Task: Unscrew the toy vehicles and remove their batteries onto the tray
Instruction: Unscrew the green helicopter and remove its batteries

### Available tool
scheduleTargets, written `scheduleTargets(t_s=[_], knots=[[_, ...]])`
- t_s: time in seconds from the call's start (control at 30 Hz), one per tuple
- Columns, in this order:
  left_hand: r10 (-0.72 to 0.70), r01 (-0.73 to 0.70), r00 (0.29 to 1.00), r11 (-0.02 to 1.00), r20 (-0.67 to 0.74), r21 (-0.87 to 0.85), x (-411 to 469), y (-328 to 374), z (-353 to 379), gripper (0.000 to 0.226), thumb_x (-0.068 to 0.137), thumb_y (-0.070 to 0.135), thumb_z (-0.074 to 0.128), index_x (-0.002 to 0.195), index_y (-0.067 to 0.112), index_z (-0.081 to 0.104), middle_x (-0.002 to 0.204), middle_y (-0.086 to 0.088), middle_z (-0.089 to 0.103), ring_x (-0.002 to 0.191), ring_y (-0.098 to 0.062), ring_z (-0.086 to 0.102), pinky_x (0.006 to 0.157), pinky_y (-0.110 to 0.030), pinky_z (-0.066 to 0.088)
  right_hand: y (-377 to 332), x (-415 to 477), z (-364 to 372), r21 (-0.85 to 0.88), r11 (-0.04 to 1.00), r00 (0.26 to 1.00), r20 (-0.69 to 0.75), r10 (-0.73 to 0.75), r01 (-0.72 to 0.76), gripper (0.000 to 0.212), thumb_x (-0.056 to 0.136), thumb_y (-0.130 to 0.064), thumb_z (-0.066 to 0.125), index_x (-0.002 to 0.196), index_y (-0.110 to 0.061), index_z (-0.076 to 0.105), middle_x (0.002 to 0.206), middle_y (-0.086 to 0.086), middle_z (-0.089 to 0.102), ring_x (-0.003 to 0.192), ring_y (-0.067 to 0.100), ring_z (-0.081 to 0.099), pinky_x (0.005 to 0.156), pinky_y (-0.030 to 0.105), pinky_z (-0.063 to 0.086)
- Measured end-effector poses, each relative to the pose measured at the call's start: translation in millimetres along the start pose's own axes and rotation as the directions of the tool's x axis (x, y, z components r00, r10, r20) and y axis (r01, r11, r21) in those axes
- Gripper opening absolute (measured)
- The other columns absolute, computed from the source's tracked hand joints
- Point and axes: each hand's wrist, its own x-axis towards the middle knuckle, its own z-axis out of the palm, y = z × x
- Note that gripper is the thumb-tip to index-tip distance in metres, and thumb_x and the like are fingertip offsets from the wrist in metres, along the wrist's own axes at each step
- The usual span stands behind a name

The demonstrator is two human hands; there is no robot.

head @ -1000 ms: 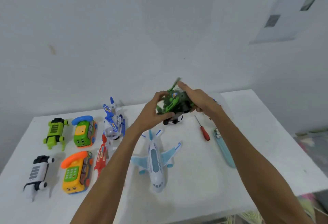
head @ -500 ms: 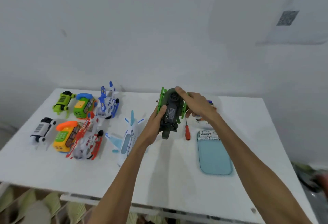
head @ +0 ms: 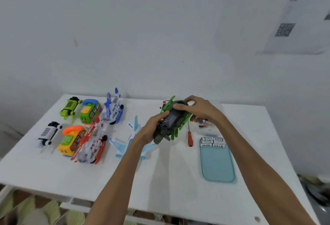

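Note:
I hold a dark green toy helicopter (head: 169,120) upside down above the table, its black underside with a label facing up. My left hand (head: 151,129) grips its near left side. My right hand (head: 198,108) clasps its far end from the right. A red-handled screwdriver (head: 189,136) lies on the table just right of the toy. The light blue tray (head: 217,164) sits further right, with several white batteries (head: 212,141) at its far end.
On the white table (head: 160,180), at the left, stand a lime vehicle (head: 69,107), a green phone car (head: 90,111), a blue helicopter (head: 112,109), a white vehicle (head: 47,133), an orange phone car (head: 71,140) and a red helicopter (head: 91,144). A pale blue airplane (head: 128,141) lies under my left arm. Small loose parts (head: 205,124) lie behind the tray.
The green helicopter has been turned from upright to underside up in both hands. My view has shifted, so the tray and batteries now show fully.

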Motion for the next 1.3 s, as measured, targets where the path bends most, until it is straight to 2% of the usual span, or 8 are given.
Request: scheduleTargets(t_s=[0.13,0.27,0.4,0.57,0.87,1.0,1.13,1.3], knots=[[-0.082,0.063,0.993,0.977,0.085,0.204,2,36,-14,0.049,0.100,0.048,0.053,0.119,0.006,0.069,0.085,-0.012,0.074,0.060,-0.022,0.068,0.053,-0.027,0.054,11,-2,-3,0.387,0.917,0.961,0.276,-0.014,-0.098,0.050,0.077,-0.052,0.082,0.119,-0.026,0.069,0.122,0.007,0.069,0.100,0.022,0.073,0.081,0.039,0.061],[0.227,-0.116,0.967,0.792,-0.113,0.599,17,57,-31,0.062,0.104,0.065,0.031,0.116,0.025,0.078,0.112,-0.004,0.075,0.094,-0.013,0.067,0.082,-0.026,0.048,25,-8,10,0.642,0.750,0.976,0.218,0.021,-0.160,0.049,0.083,-0.043,0.079,0.121,-0.013,0.070,0.129,0.016,0.064,0.106,0.029,0.072,0.083,0.043,0.061],[0.317,-0.248,0.908,0.933,-0.272,0.260,34,31,-35,0.068,0.099,0.067,0.044,0.156,0.030,0.037,0.152,0.001,0.048,0.136,-0.021,0.049,0.118,-0.046,0.037,32,-15,41,0.898,0.433,0.997,0.057,0.057,-0.076,0.028,0.095,-0.034,0.067,0.116,-0.017,0.073,0.120,0.010,0.071,0.108,0.027,0.071,0.094,0.056,0.055],[0.071,-0.072,0.997,0.994,-0.013,-0.088,43,-6,1,0.087,0.073,0.077,0.066,0.144,0.031,0.049,0.135,-0.004,0.061,0.114,-0.022,0.065,0.097,-0.043,0.055,37,-21,82,0.948,0.309,0.984,0.017,0.177,-0.072,0.034,0.098,-0.037,0.059,0.125,-0.019,0.065,0.128,0.011,0.065,0.114,0.032,0.067,0.094,0.057,0.055],[0.135,-0.141,0.990,0.981,-0.050,-0.135,49,-27,-7,0.050,0.093,0.038,0.072,0.139,0.022,0.057,0.125,-0.006,0.073,0.117,-0.028,0.069,0.097,-0.051,0.057,59,-23,79,0.625,0.757,0.977,0.041,0.210,-0.189,0.065,0.083,-0.069,0.065,0.125,-0.020,0.059,0.119,0.001,0.069,0.102,0.022,0.071,0.078,0.038,0.063],[0.098,-0.114,0.990,0.979,-0.101,-0.167,49,-24,-15,0.038,0.095,0.019,0.069,0.129,0.004,0.060,0.110,-0.015,0.074,0.101,-0.031,0.071,0.089,-0.046,0.060,71,-7,80,0.189,0.975,0.942,-0.292,0.168,-0.116,0.036,0.100,-0.038,0.055,0.107,-0.005,0.068,0.098,0.010,0.073,0.088,0.026,0.072,0.082,0.039,0.059],[0.067,-0.076,0.994,0.990,-0.088,-0.114,44,-29,-16,0.022,0.095,0.012,0.067,0.116,0.006,0.062,0.102,-0.018,0.071,0.086,-0.030,0.070,0.079,-0.043,0.062,77,1,96,-0.432,0.886,0.957,-0.288,0.044,-0.171,0.029,0.099,-0.023,0.058,0.118,-0.002,0.055,0.109,0.016,0.062,0.099,0.031,0.063,0.067,0.033,0.044],[0.038,-0.047,0.996,0.991,-0.075,-0.126,39,-35,-14,0.019,0.096,0.012,0.067,0.112,0.003,0.062,0.089,-0.012,0.075,0.078,-0.026,0.073,0.067,-0.037,0.061,92,5,113,-0.536,0.829,0.972,-0.233,0.039,-0.162,0.030,0.095,-0.010,0.058,0.123,-0.002,0.049,0.115,0.018,0.059,0.100,0.032,0.061,0.067,0.033,0.042]])
